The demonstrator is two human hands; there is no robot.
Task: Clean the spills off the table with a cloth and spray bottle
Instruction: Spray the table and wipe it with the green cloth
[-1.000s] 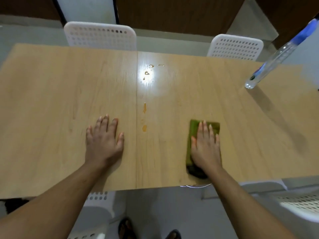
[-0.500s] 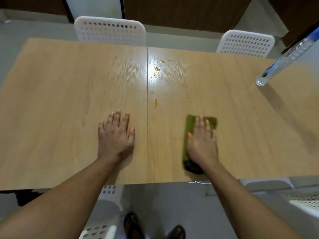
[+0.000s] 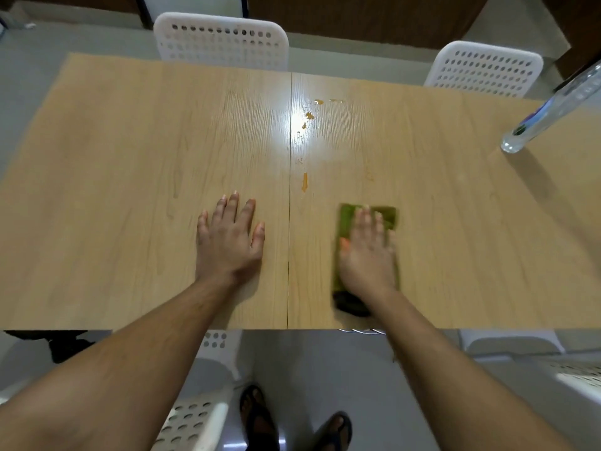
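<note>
My right hand (image 3: 367,252) lies flat with straight fingers on a folded green cloth (image 3: 346,216) near the front edge of the wooden table (image 3: 130,190). My left hand (image 3: 229,239) rests flat on the bare wood left of the centre seam, holding nothing. An orange streak of spill (image 3: 304,182) lies just beyond the cloth to its left. More orange spots (image 3: 309,116) sit farther back near a bright glare. A clear spray bottle (image 3: 549,112) with a blue label stands at the table's right side, its top cut off by the frame.
Two white perforated chairs stand behind the far edge, one at the middle (image 3: 221,40) and one at the right (image 3: 484,70). Another white chair (image 3: 195,415) is tucked below the near edge by my sandalled feet (image 3: 260,415).
The orange spot that lay nearest the front beside the seam is gone. My right hand with the cloth has shifted slightly. The view has drifted, so the table appears further right.
</note>
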